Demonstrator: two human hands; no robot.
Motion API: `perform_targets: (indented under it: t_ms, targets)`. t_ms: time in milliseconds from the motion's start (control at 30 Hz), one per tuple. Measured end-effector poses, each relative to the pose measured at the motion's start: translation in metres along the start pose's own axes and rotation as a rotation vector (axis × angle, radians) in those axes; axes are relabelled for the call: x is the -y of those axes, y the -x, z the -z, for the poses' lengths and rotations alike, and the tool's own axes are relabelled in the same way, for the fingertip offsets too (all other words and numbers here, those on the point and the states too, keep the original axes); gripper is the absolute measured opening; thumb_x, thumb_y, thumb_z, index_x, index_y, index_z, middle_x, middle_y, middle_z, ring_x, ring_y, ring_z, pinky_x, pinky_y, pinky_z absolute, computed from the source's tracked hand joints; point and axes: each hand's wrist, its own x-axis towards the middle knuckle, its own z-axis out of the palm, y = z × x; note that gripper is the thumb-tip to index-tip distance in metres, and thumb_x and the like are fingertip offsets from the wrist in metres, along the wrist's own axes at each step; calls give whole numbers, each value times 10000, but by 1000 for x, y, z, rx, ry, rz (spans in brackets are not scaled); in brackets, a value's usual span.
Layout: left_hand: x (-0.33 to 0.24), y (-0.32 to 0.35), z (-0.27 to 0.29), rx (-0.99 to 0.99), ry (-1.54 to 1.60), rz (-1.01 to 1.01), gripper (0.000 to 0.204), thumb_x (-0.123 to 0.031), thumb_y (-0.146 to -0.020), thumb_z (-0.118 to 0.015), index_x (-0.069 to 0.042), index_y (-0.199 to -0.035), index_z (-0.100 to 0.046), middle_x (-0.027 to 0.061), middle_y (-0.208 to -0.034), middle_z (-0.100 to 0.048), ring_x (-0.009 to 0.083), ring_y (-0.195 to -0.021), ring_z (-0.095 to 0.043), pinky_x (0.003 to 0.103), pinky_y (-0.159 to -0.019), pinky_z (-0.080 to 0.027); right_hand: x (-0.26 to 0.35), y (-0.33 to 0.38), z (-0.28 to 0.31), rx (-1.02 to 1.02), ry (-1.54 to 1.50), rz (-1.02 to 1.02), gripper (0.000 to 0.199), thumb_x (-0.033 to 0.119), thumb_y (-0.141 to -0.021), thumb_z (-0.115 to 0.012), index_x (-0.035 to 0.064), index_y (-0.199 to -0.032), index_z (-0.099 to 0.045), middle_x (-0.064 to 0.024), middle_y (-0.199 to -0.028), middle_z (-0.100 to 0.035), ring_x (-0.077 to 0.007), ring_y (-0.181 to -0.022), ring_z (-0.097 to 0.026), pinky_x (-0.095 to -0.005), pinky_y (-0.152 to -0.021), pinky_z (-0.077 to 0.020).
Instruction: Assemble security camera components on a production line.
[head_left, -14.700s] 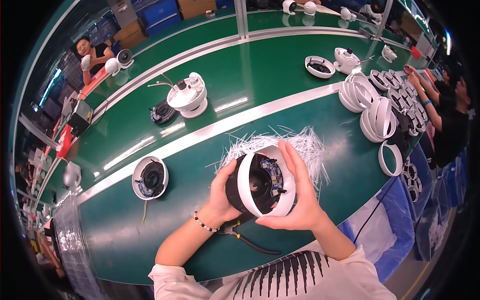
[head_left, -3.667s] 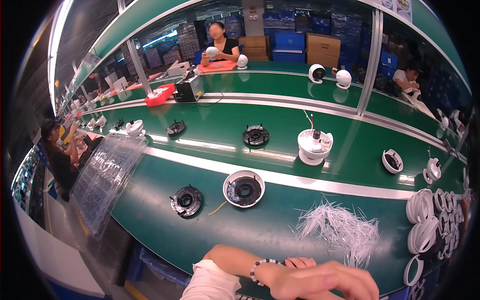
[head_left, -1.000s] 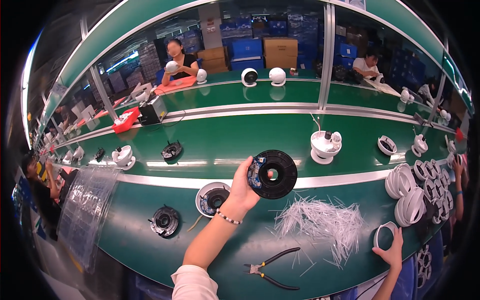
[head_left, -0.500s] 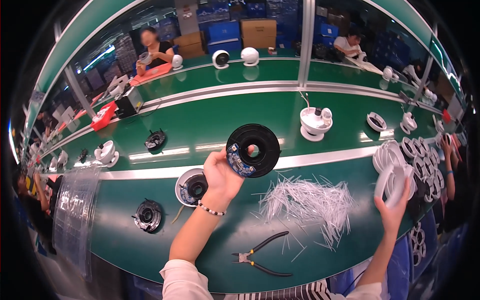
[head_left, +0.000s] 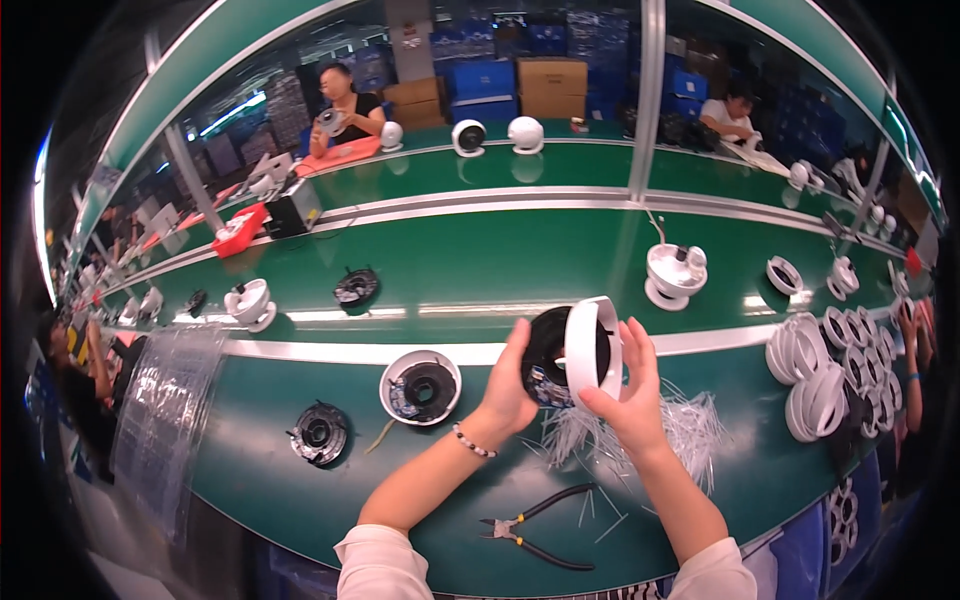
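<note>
My left hand point(head_left: 508, 392) grips a round black plastic housing point(head_left: 543, 345) with a blue circuit board on its lower side. A white ring point(head_left: 590, 345) is in my right hand point(head_left: 636, 395), thumb at its lower edge and fingers behind. Ring and housing meet face to face above the bench, the ring tilted and partly covering the housing. Below them lies a pile of thin white plastic strips point(head_left: 680, 425). Diagonal cutters point(head_left: 508, 528) with black handles rest open nearer me. Left of my left hand, a white bowl-shaped shell point(head_left: 452, 376) holds another black part with a board.
A loose black part point(head_left: 320, 433) lies at the left, near clear plastic trays point(head_left: 165, 400). Stacked white rings point(head_left: 815, 400) stand at the right. White camera-like units, one point(head_left: 676, 275) with a cable, stand on the green conveyor point(head_left: 500, 250). Other people work across and beside it.
My right hand has come from the ring stack to the middle with a white ring and put it against the black housing. My left hand has lowered and turned the housing. The view has shifted.
</note>
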Motion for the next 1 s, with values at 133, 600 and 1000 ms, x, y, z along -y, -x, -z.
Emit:
perform_targets:
  t_ms: [133,600,1000]
  targets:
    - [0,-3,9,-55,-307,38,361,-304,-903,-393,-39,-1134,-472,55,-1007,-569,120,-871,-564,281,-698,-496,1,0,2,22,-19,77,1017,87,-524,-791,-9,-1300,-141,-172,-1289,-261,-250,-1180,-338,-349,-975,-302]
    - [13,-3,19,404,-127,144,709,48,-646,-523,-72,-1296,-267,83,-1254,-394,236,-1183,-363,371,-972,-304,-5,-6,12,36,155,125,1053,143,-548,-801,-27,-1312,-96,-176,-1276,-263,-244,-1163,-348,-347,-965,-318]
    - [9,-14,33,212,135,390,534,-425,-860,-300,-40,-1214,-407,129,-1149,-490,255,-1046,-486,423,-909,-391,6,-10,30,337,674,102,1082,373,-441,-823,0,-1282,-254,-265,-1322,-230,-385,-1200,-269,-445,-979,-259]
